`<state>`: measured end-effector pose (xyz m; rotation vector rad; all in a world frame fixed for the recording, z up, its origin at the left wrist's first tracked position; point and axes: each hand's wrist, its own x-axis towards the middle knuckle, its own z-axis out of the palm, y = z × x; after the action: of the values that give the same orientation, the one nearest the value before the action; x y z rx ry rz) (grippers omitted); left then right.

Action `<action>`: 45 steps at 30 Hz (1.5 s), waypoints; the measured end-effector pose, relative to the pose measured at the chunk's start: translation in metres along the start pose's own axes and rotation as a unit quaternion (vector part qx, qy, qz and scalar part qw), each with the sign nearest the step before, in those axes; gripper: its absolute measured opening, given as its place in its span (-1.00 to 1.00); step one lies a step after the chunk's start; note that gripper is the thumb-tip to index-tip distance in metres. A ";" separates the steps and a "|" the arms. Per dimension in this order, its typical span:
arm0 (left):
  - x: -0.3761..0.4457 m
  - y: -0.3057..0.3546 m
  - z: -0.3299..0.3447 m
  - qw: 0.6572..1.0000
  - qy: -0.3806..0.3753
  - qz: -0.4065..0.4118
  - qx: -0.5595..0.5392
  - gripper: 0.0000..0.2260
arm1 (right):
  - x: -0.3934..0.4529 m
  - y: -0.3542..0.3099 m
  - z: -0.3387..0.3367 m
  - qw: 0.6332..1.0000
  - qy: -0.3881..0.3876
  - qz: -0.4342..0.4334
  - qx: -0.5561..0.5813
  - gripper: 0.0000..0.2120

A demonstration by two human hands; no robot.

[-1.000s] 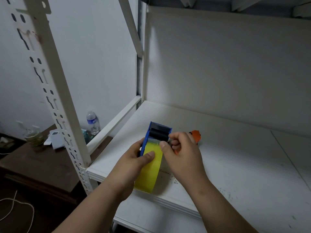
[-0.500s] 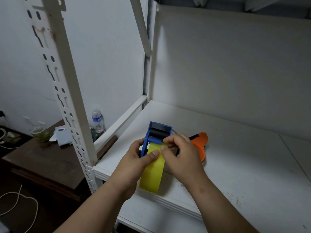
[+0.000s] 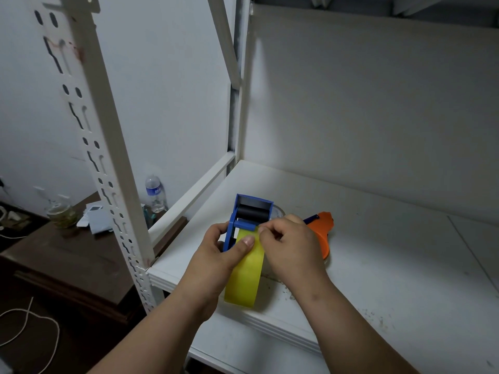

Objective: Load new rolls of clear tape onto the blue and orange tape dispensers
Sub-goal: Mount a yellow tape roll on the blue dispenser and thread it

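A blue tape dispenser [image 3: 243,211] with a black roller is held above the front of the white shelf [image 3: 391,265]. A yellowish tape roll [image 3: 245,276] sits in it. My left hand [image 3: 218,255] grips the dispenser's side, its thumb pressing on the roll's face. With thumb and fingers, my right hand [image 3: 291,244] pinches the tape end at the top of the roll, just under the blue crossbar. The orange tape dispenser [image 3: 321,233] lies on the shelf behind my right hand, partly hidden.
A slotted white upright [image 3: 108,157] stands at the shelf's front left corner. Left and lower is a dark wooden cabinet [image 3: 54,260] with a water bottle [image 3: 154,193], a jar and papers. A white cord lies on the floor.
The view has shifted left, so the orange dispenser shows more. My right hand's fingers have moved onto the tape end below the crossbar. My left hand keeps its hold.
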<state>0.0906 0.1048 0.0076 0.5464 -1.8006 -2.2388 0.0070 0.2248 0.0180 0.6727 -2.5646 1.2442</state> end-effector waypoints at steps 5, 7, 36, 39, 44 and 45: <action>0.000 0.001 -0.001 1.000 0.002 -0.004 -0.019 -0.46 | -0.001 0.003 -0.002 0.999 -0.029 -0.008 0.020 -0.73; 0.001 0.001 -0.002 1.000 -0.002 -0.012 -0.027 -0.42 | -0.001 0.004 -0.004 0.998 -0.041 -0.006 0.041 -0.76; 0.009 0.006 -0.007 0.989 -0.024 -0.101 -0.106 -0.27 | 0.005 -0.024 -0.002 0.995 -0.077 0.056 -0.042 -0.85; 0.010 0.008 -0.008 0.990 -0.026 -0.100 -0.092 -0.27 | 0.003 -0.028 -0.005 0.995 -0.075 0.055 -0.043 -0.85; 0.010 0.011 -0.008 0.992 -0.029 -0.093 -0.080 -0.27 | 0.004 -0.033 -0.008 0.993 -0.084 0.054 -0.057 -0.67; 0.010 0.010 -0.008 0.992 -0.028 -0.092 -0.079 -0.26 | 0.006 -0.033 -0.008 0.993 -0.086 0.055 -0.057 -0.73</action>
<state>0.0836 0.0916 0.0146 0.6464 -1.6393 -2.5160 0.0177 0.2115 0.0475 0.6497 -2.8234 1.1029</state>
